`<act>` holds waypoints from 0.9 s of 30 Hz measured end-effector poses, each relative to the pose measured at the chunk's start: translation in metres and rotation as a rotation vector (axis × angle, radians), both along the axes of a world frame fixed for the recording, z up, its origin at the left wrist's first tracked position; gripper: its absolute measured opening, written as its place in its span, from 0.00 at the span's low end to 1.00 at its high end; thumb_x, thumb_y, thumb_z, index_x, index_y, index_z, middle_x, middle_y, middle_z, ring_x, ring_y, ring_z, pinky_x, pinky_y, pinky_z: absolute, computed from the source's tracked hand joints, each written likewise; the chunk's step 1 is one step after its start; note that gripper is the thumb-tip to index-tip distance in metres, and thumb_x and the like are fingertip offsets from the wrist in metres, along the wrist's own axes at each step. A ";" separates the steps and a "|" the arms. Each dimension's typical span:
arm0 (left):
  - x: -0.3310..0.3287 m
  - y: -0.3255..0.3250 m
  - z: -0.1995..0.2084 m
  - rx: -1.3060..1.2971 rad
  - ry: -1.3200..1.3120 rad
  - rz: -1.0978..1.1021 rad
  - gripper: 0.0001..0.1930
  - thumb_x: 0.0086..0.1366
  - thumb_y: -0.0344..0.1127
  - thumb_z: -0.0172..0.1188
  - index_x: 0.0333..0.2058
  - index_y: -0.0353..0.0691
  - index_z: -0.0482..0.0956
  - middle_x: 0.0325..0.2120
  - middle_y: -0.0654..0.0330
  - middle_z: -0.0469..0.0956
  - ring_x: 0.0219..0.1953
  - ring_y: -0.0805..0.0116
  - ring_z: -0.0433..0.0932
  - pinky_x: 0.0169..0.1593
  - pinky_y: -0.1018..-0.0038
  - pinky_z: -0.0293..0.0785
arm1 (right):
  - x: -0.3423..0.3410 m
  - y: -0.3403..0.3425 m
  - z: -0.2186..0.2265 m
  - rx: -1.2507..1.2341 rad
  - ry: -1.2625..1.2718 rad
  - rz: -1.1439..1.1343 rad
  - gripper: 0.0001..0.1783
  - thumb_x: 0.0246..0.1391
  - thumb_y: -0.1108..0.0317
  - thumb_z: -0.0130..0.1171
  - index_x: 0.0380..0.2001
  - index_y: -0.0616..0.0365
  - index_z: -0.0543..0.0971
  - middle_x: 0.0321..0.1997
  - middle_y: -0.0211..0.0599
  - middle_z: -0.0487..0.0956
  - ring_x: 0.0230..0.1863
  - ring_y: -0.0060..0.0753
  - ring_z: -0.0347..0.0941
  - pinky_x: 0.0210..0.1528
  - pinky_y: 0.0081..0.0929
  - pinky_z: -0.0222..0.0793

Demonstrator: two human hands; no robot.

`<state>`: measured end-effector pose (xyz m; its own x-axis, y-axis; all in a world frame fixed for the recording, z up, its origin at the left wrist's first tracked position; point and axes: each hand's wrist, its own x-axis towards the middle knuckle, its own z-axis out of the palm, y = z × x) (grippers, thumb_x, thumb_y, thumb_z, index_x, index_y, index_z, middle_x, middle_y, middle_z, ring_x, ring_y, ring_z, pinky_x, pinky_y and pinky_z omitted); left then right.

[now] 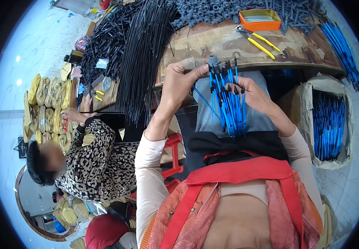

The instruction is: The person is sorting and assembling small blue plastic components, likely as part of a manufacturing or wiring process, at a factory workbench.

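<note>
Both hands work just in front of the tabletop (229,43) edge: the left hand (179,79) has its fingers closed around the small grey hub (213,60) topping a bunch of blue rods (231,103), while the right hand (252,93) pinches one rod's black tip. Loosely hanging rods (many dangle free) could probably slip or tangle if the hub tilts.
</note>
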<state>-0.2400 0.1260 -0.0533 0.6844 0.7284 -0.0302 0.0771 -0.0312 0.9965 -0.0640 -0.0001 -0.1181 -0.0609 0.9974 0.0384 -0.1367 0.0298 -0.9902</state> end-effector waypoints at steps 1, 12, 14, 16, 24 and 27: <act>-0.005 -0.001 0.000 0.159 0.110 -0.028 0.12 0.64 0.30 0.62 0.44 0.30 0.81 0.38 0.57 0.84 0.39 0.76 0.79 0.46 0.77 0.74 | -0.002 -0.002 0.005 -0.012 0.009 0.010 0.08 0.55 0.73 0.48 0.37 0.57 0.76 0.28 0.14 0.70 0.31 0.07 0.60 0.33 0.11 0.57; -0.010 -0.033 0.012 0.107 0.033 0.034 0.16 0.71 0.36 0.55 0.47 0.27 0.75 0.40 0.58 0.80 0.42 0.76 0.73 0.50 0.76 0.69 | -0.016 -0.001 0.012 0.061 -0.275 -0.061 0.11 0.63 0.70 0.47 0.42 0.61 0.77 0.33 0.23 0.78 0.35 0.14 0.69 0.40 0.19 0.66; -0.011 -0.026 0.008 0.135 0.057 0.016 0.16 0.71 0.37 0.55 0.47 0.27 0.75 0.40 0.59 0.80 0.43 0.76 0.73 0.50 0.76 0.69 | -0.011 -0.001 0.013 0.016 -0.295 -0.027 0.11 0.62 0.71 0.46 0.41 0.60 0.77 0.33 0.24 0.78 0.35 0.14 0.69 0.39 0.18 0.66; -0.012 -0.023 0.006 0.150 0.069 -0.048 0.17 0.71 0.38 0.54 0.48 0.28 0.74 0.40 0.60 0.79 0.43 0.76 0.73 0.50 0.76 0.68 | -0.009 -0.004 0.018 -0.003 -0.315 0.007 0.11 0.61 0.73 0.45 0.41 0.60 0.77 0.33 0.25 0.78 0.35 0.14 0.70 0.39 0.18 0.66; -0.023 -0.014 -0.008 0.052 -0.049 -0.301 0.18 0.72 0.39 0.52 0.51 0.29 0.73 0.42 0.62 0.79 0.46 0.77 0.72 0.53 0.76 0.67 | -0.016 -0.012 -0.001 -0.028 0.026 0.153 0.12 0.63 0.72 0.43 0.42 0.62 0.75 0.35 0.27 0.78 0.38 0.16 0.73 0.45 0.19 0.70; -0.020 -0.029 -0.016 0.020 -0.105 -0.238 0.17 0.73 0.39 0.50 0.51 0.30 0.74 0.42 0.62 0.79 0.48 0.77 0.72 0.55 0.75 0.66 | -0.018 -0.012 -0.019 0.039 -0.115 0.085 0.11 0.63 0.71 0.43 0.41 0.61 0.75 0.36 0.27 0.78 0.37 0.17 0.74 0.44 0.19 0.70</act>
<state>-0.2596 0.0966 -0.0692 0.8350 0.5466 0.0628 -0.0383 -0.0560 0.9977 -0.0816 -0.0125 -0.1367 -0.1514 0.9863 0.0652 -0.0263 0.0619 -0.9977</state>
